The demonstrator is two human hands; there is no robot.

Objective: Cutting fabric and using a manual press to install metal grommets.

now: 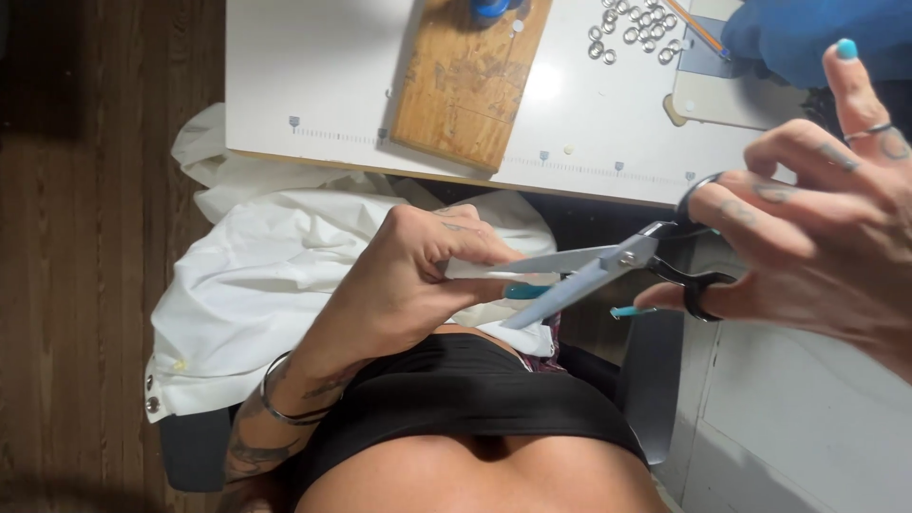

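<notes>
My right hand [826, 223] grips the black handles of a pair of scissors [608, 266], whose steel blades are parted and point left. My left hand [404, 285] pinches a narrow white strip of fabric [475, 269] between thumb and fingers, right at the blades. The strip sits between the two blades. White cloth [256, 285] lies bunched over my lap under the left hand.
A white table [313, 66] with a ruler strip along its edge holds a wooden block [465, 81], several silver metal rings [636, 28], and a pencil [698, 28] on a pad. Blue fabric [798, 38] lies at top right. Dark wooden floor [85, 237] is at left.
</notes>
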